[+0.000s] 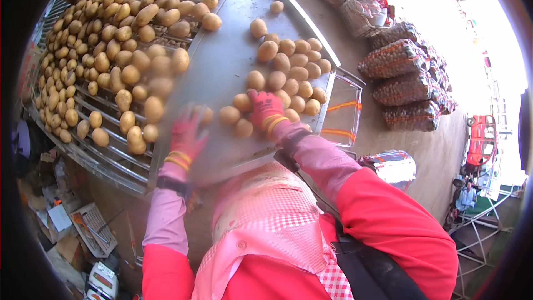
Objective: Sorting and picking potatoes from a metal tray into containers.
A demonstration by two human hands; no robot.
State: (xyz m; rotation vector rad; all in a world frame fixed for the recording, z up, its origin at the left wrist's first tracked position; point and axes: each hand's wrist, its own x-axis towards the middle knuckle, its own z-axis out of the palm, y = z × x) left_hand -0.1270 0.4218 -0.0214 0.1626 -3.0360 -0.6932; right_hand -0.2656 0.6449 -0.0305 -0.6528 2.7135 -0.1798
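Observation:
My left hand [186, 135], in a pink glove with a yellow-banded cuff, hovers blurred over the near left edge of a metal sorting tray [216, 71]. Its fingers are spread, and one potato [204, 114] is right by the fingertips; whether they touch is unclear. Further right, my right hand [266, 110], gloved alike, lies palm down against a group of loose potatoes [298, 60] at the tray's right end. A potato [242, 102] sits against its fingertips, and others lie close around it. The underside of this hand is hidden, so its grip does not show.
Left of the tray, a metal roller grate [112, 112] carries a heap of potatoes [108, 52]. A clear bag with orange stripes [343, 110] hangs at the tray's right end. Filled mesh sacks [393, 58] and a crate [362, 16] stand on the floor beyond.

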